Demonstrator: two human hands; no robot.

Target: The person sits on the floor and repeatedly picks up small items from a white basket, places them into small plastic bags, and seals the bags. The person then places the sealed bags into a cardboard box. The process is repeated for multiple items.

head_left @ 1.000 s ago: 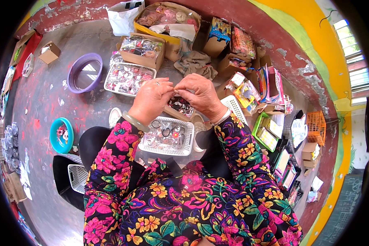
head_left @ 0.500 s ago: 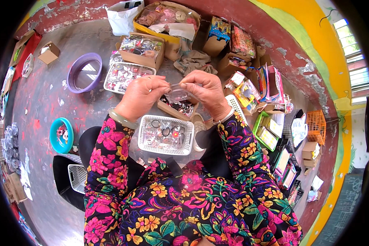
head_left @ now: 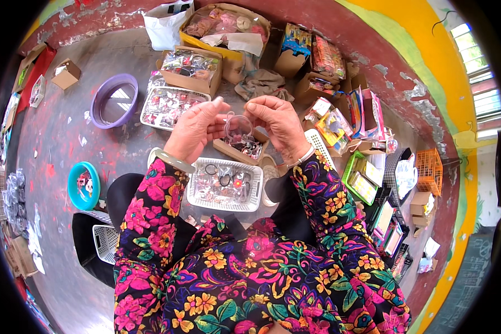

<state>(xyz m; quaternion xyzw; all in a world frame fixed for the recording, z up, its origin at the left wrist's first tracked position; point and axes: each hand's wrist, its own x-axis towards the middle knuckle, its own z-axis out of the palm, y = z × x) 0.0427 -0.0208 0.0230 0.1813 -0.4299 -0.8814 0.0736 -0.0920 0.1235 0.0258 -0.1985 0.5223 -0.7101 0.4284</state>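
A small clear plastic bag (head_left: 239,126) with a pale ring-shaped thing in it hangs between my hands. My right hand (head_left: 281,127) pinches its upper edge between thumb and fingers. On the other side, my left hand (head_left: 196,129) has its thumb lifted away from the fingers, whose tips are right beside the bag; I cannot tell whether they touch it. Below stands a white perforated basket (head_left: 192,195) holding clear packets with dark rings and a red flower-like piece. Behind the bag is a cardboard box (head_left: 236,155) of small dark and red items.
A white basket (head_left: 146,116) of packets and a cardboard box (head_left: 207,85) stand beyond my left hand. A purple basin (head_left: 98,106) and a teal basin (head_left: 71,186) are on the floor at left. At right are a green basket (head_left: 349,167) and an orange crate (head_left: 430,172).
My left hand has let go of the bag's edge, its thumb and fingers parting. The bag now hangs from my right hand, with the ring shape showing.
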